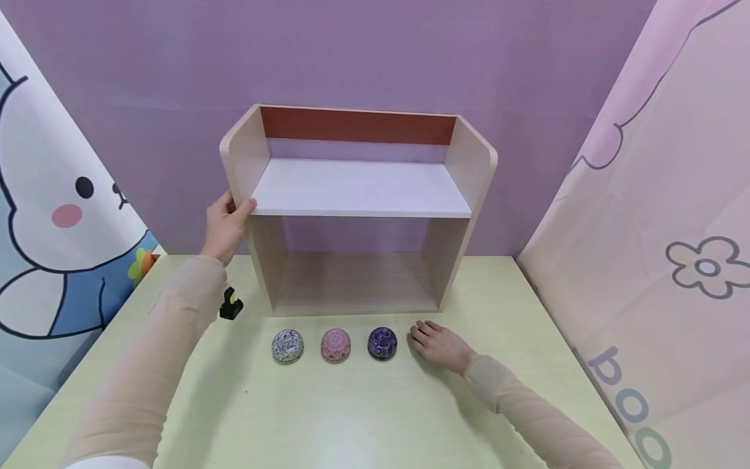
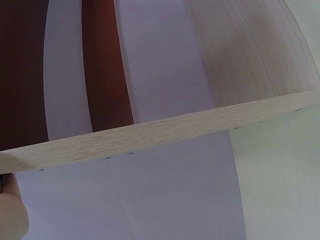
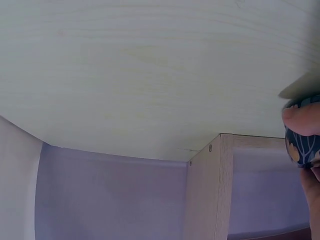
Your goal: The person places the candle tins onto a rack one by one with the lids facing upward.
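My left hand (image 1: 225,225) grips the left side panel of a small two-tier wooden shelf (image 1: 363,215), its thumb near the white middle board. In the left wrist view that hand (image 2: 12,212) shows only at the lower left corner, against the panel's edge. On the table, before the shelf's right front corner, my right hand (image 1: 439,345) rests low. The right wrist view shows it pinching a dark round tin (image 3: 305,145) with a tree pattern, which the hand hides in the head view. Just left of it sits a purple patterned tin (image 1: 382,343).
A pink tin (image 1: 336,345) and a grey-white patterned tin (image 1: 288,346) continue the row in front of the shelf. A small black object (image 1: 231,305) with yellow on it shows beside the left forearm. Printed cloths hang left and right of the pale table (image 1: 328,417).
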A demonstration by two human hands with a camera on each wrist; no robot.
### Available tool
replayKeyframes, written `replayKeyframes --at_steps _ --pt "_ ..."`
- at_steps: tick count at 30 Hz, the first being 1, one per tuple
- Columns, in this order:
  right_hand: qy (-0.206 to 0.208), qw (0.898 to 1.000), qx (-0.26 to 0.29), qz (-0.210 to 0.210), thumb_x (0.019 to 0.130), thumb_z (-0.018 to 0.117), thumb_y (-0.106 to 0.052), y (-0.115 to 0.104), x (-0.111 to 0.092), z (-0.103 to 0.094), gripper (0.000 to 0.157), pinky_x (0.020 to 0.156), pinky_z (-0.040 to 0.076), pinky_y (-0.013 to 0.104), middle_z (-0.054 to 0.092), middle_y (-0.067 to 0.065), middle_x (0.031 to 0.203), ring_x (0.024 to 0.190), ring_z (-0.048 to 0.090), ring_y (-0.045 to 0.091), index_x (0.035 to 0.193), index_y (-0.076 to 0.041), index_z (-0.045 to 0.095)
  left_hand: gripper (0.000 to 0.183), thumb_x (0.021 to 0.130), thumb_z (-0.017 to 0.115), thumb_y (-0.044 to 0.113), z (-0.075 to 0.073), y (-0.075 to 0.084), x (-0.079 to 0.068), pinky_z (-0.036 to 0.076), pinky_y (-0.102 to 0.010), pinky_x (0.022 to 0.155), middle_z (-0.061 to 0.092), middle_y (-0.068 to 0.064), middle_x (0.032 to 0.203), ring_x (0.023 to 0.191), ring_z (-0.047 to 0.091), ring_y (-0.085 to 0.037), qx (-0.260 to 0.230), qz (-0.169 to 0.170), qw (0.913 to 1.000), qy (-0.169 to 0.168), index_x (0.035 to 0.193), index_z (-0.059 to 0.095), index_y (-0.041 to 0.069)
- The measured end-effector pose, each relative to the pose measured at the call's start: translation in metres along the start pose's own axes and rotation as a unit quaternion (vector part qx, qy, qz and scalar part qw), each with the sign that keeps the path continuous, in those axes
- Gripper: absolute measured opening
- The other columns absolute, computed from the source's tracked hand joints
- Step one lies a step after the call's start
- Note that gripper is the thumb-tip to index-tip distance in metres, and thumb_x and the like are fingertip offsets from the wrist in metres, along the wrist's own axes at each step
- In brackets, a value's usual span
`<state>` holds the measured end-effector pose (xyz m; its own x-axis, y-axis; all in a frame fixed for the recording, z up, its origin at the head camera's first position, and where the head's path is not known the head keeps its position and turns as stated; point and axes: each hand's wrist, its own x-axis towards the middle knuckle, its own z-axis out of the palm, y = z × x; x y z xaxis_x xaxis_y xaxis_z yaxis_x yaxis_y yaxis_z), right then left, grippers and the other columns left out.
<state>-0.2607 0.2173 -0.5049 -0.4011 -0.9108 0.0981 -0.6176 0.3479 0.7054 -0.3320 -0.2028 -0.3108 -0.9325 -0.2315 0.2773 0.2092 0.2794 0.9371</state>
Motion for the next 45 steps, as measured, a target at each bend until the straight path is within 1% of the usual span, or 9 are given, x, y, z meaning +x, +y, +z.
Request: replayKeyframes --at_steps 4,11,15,21,27,33,36,41,45 --pt "0.002 1.000 -0.011 0.002 0.081 0.045 -0.008 0.000 0.002 0.001 0.034 0.089 0.046 0.030 0.061 0.002 0.109 0.101 0.057 0.017 0.110 -0.013 0.062 0.046 0.091 0.051 0.032 0.000 -0.001 0.001 0.042 -0.030 0.087 0.053 -0.011 0.120 0.101 0.051 -0.012 -0.004 0.001 1.0000 0.005 0.131 0.048 0.009" --pt "0.007 1.000 -0.008 0.000 0.079 0.054 -0.011 -0.001 0.004 0.004 0.028 0.088 0.047 0.030 0.062 0.002 0.106 0.100 0.057 0.017 0.106 -0.013 0.062 0.046 0.090 0.052 0.032 0.000 -0.001 0.002 0.042 -0.029 0.087 0.054 -0.011 0.120 0.100 0.051 -0.011 0.000 -0.003 1.0000 0.007 0.132 0.049 0.010" --pt "0.008 1.000 -0.006 0.000 0.079 0.054 -0.010 -0.001 0.003 0.005 0.028 0.088 0.047 0.030 0.062 0.002 0.106 0.099 0.057 0.017 0.105 -0.013 0.062 0.047 0.090 0.052 0.031 0.001 -0.001 0.002 0.042 -0.029 0.087 0.054 -0.012 0.120 0.100 0.051 -0.012 -0.003 -0.006 0.9999 0.008 0.132 0.048 0.010" --pt "-0.002 1.000 -0.007 0.002 0.079 0.051 -0.010 0.000 0.003 0.003 0.029 0.088 0.047 0.030 0.062 0.002 0.107 0.100 0.057 0.017 0.106 -0.013 0.061 0.046 0.090 0.053 0.029 0.001 0.000 0.002 0.041 -0.024 0.083 0.055 -0.010 0.118 0.098 0.051 -0.010 -0.012 -0.007 0.9998 0.014 0.132 0.049 0.011" --pt "-0.007 1.000 -0.005 0.006 0.078 0.058 -0.010 0.001 0.002 0.001 0.028 0.087 0.047 0.030 0.062 0.002 0.107 0.099 0.057 0.018 0.106 -0.014 0.061 0.044 0.089 0.054 0.028 0.002 -0.001 0.003 0.041 -0.021 0.079 0.056 -0.006 0.112 0.094 0.051 -0.008 -0.014 -0.006 0.9996 0.025 0.130 0.051 0.011" --pt "0.002 0.999 0.015 0.050 0.076 0.059 -0.007 0.009 -0.001 -0.002 0.025 0.086 0.048 0.030 0.061 0.004 0.104 0.097 0.057 0.020 0.101 -0.011 0.061 0.043 0.088 0.055 0.025 0.003 -0.002 0.004 0.041 -0.019 0.075 0.058 0.000 0.101 0.087 0.051 -0.005 -0.022 0.001 0.9992 0.033 0.128 0.053 0.009" --pt "0.009 0.997 0.022 0.070 0.075 0.058 -0.005 0.014 -0.003 -0.003 0.027 0.085 0.048 0.031 0.061 0.006 0.104 0.097 0.057 0.022 0.102 -0.009 0.061 0.042 0.088 0.055 0.024 0.004 -0.002 0.004 0.041 -0.019 0.075 0.058 0.000 0.100 0.087 0.050 -0.005 -0.023 0.005 0.9992 0.034 0.127 0.053 0.008" --pt "-0.002 0.993 0.050 0.105 0.072 0.065 0.003 0.021 -0.003 -0.008 0.038 0.085 0.049 0.033 0.059 0.011 0.109 0.100 0.056 0.025 0.109 -0.004 0.058 0.043 0.088 0.055 0.025 0.004 -0.002 0.004 0.041 -0.020 0.076 0.057 -0.003 0.105 0.089 0.050 -0.006 -0.024 0.002 0.9991 0.035 0.128 0.053 0.009" --pt "-0.024 0.983 0.103 0.147 0.067 0.068 0.010 0.023 -0.001 -0.013 0.051 0.087 0.048 0.034 0.056 0.014 0.113 0.103 0.055 0.028 0.115 -0.001 0.055 0.043 0.089 0.054 0.026 0.004 -0.002 0.004 0.041 -0.021 0.078 0.057 -0.005 0.108 0.091 0.050 -0.007 -0.024 0.001 0.9992 0.033 0.129 0.052 0.011"
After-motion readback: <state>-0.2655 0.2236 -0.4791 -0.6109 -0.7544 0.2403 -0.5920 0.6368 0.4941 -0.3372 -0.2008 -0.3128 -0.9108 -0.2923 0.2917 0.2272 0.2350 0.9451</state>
